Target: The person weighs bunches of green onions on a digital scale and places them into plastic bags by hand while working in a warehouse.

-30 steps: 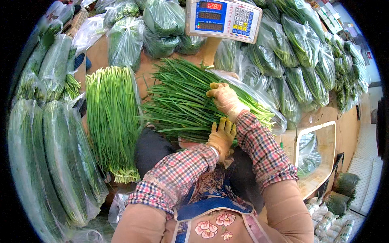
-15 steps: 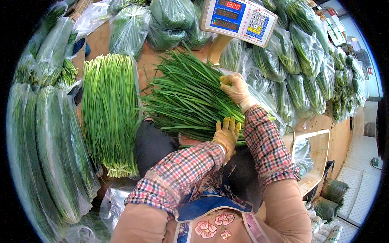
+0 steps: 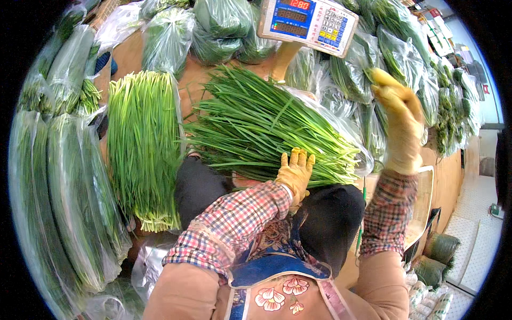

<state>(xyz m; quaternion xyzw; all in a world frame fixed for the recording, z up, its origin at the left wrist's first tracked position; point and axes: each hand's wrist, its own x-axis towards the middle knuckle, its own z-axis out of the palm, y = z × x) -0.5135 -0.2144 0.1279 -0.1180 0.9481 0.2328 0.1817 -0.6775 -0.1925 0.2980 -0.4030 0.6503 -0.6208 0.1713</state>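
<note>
A loose pile of garlic chives (image 3: 256, 117) lies slantwise in front of me on a scale, its pale cut ends to the right. A clear plastic sheet or bag (image 3: 364, 160) sticks out from under those ends. My left hand (image 3: 295, 168), in a yellowish rubber glove, rests flat on the near side of the pile with fingers stretched out. Raised off to the right is my gloved right hand (image 3: 399, 109), away from the pile. Its fingers are curled together and slightly blurred; a greenish bit seems to be at the tips, too small to name.
The scale's display head (image 3: 309, 24) stands at the back on a post. To the left lies a second neat stack of chives (image 3: 143, 149), beside long bagged greens (image 3: 74, 197). Bagged vegetables (image 3: 221, 32) line the back and right. A pale plastic basket (image 3: 421, 213) sits at right.
My right hand has left the chives and swung up and to the right. My left hand has stayed on the pile, shifting slightly left. The red reading on the display has changed.
</note>
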